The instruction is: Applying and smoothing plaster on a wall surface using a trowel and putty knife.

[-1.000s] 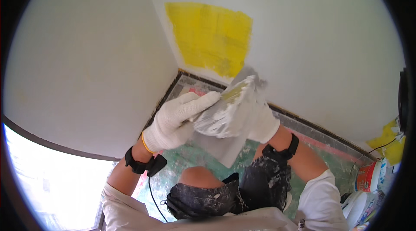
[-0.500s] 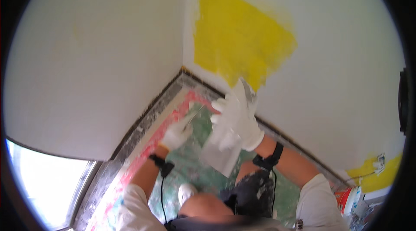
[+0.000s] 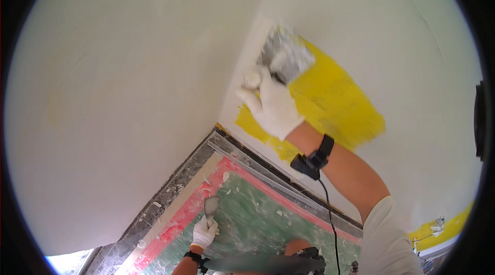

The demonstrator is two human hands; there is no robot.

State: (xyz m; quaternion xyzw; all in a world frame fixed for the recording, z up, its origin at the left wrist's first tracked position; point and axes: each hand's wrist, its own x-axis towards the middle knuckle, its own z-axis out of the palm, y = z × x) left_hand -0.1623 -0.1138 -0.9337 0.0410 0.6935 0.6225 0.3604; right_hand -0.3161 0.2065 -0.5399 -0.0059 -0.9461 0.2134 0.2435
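Observation:
My right hand (image 3: 276,105), in a white glove, is closed on a wide putty knife (image 3: 271,49) that lies against the wall near the corner. White putty (image 3: 301,58) covers part of its blade. The blade overlaps the upper left of a yellow patch (image 3: 343,102) on the wall. Lower down, over the floor, my gloved left hand (image 3: 204,231) grips a smaller putty knife (image 3: 211,206), its blade pointing up and away from me. Most of both handles is hidden by my fingers.
A green floor covering (image 3: 245,218) with a red border is spattered with white bits. A perforated white strip (image 3: 263,174) lies along the wall's foot. Another yellow area (image 3: 454,231) with wires from a wall box (image 3: 438,226) is at the lower right.
My right hand has gone up from over the floor to the wall with the wide putty knife. My left hand has separated from it and sits lower. The view has shifted upward.

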